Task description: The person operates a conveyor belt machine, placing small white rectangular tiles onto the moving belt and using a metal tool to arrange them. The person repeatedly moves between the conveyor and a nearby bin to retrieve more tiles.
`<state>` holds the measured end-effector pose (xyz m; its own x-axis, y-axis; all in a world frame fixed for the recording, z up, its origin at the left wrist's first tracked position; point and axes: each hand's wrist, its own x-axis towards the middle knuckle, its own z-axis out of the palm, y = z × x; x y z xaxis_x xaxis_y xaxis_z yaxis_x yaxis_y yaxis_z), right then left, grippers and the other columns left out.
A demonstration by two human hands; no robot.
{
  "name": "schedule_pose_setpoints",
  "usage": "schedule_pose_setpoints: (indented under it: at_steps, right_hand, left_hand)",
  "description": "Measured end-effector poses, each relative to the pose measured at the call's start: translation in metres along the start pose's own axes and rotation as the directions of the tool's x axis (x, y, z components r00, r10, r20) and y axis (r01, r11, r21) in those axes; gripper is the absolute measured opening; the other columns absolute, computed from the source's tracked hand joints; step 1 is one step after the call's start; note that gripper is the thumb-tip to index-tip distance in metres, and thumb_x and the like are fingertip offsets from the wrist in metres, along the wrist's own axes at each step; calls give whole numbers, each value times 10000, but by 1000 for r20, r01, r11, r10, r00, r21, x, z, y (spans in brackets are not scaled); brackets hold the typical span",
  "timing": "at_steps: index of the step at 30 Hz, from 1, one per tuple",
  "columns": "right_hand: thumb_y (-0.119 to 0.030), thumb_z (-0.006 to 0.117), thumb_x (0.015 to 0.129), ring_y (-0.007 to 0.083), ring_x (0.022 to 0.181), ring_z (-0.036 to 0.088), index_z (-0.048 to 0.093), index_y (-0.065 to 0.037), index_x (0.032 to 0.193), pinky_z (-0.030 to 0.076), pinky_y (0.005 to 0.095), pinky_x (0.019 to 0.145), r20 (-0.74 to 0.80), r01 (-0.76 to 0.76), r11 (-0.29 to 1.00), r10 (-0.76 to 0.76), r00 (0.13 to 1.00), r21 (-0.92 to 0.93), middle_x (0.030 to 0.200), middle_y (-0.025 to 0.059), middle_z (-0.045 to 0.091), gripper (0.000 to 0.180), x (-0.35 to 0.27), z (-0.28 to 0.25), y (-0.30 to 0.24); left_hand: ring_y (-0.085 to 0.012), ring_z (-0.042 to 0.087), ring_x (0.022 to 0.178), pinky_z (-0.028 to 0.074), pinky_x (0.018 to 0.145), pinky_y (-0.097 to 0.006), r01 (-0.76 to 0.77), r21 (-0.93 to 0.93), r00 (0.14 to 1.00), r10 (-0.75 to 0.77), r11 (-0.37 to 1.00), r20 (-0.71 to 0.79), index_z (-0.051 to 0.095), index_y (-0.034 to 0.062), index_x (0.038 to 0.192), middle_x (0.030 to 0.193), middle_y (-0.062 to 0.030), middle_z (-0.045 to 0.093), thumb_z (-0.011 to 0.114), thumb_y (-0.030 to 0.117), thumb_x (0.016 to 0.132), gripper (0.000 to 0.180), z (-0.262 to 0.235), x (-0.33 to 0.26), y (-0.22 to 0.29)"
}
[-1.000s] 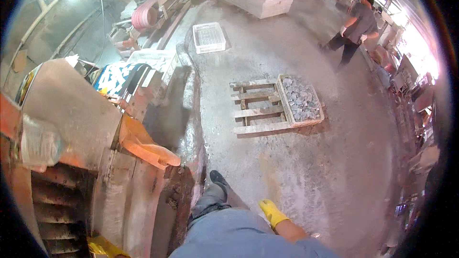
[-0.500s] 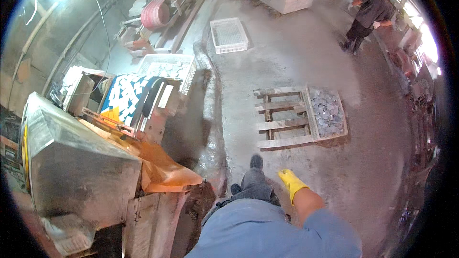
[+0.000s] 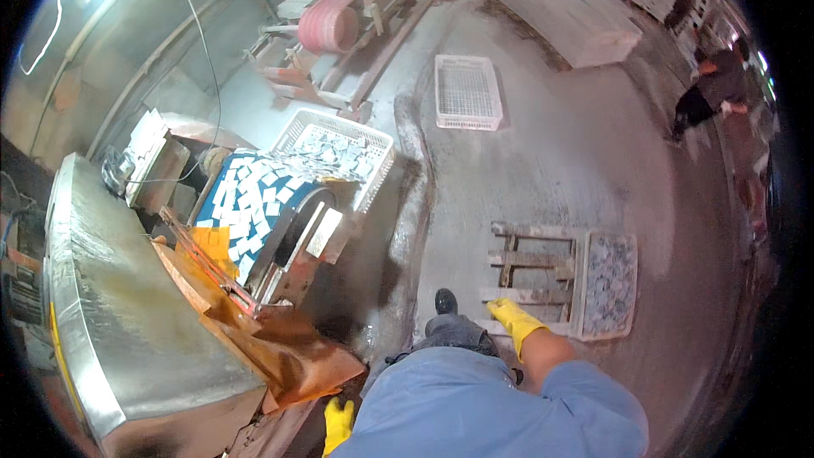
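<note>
My right hand, in a yellow rubber glove, hangs in front of my blue shirt with its fingers curled in. Nothing shows in it. In the picture it overlaps the near edge of a wooden pallet. On the pallet's right end rests a white crate of small grey-white tiles. Low at my left side, my left hand wears the same kind of glove. Its fingertips look slightly apart and hold nothing visible; the rest is cut off by the lower edge. An orange-brown sheet hangs from the machine nearest it.
To my left stands a metal-hooded machine. Its blue conveyor belt carries white tiles beside a tile-filled white crate. Another white crate sits on the wet floor. Far right, a person stands near a big pale block.
The view has shifted with a step forward. The pallet and its crate are nearer to me. My left hand has come into view at the lower edge; the right stays curled.
</note>
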<state>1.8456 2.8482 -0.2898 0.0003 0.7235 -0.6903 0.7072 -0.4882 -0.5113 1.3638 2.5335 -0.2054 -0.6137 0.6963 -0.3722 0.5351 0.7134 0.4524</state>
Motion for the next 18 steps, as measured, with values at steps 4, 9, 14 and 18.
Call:
schedule_pose_setpoints:
  at_steps: [4,9,14,18]
  right_hand:
    - [-441,633,1005,367,1192,704,731,5,1268,510,465,1023,-69,-91,976,79,994,-200,1247,232,748,526,79,-88,-29]
    - [-400,639,1033,275,1171,681,687,10,1337,516,424,1015,-79,-6,969,26,996,245,1270,180,735,513,139,-121,-118]
    - [-404,668,1039,240,1156,658,655,3,1382,505,382,1013,25,146,989,-147,989,34,1292,141,718,533,122,-80,-182]
    - [-439,711,1004,263,1214,688,711,-24,1320,509,393,1051,133,22,989,-42,990,149,1295,146,748,522,35,-65,-237]
  left_hand:
    - [-428,596,1350,462,1154,-480,-43,-442,999,35,896,-25,606,-72,1414,1390,-293,657,779,208,933,582,-29,101,111]
    - [-383,559,1392,423,1194,-440,-331,-199,847,197,923,-494,558,-17,1490,1488,-227,598,756,175,971,588,-100,222,207]
    - [-393,523,1430,366,1232,-453,-379,-301,701,60,875,-710,532,-44,1501,1533,-248,560,730,192,1005,584,-191,339,241]
    - [-401,553,1401,411,1197,-451,-135,-276,652,-125,952,-748,520,-36,1507,1515,-244,582,775,220,980,639,-238,414,183]
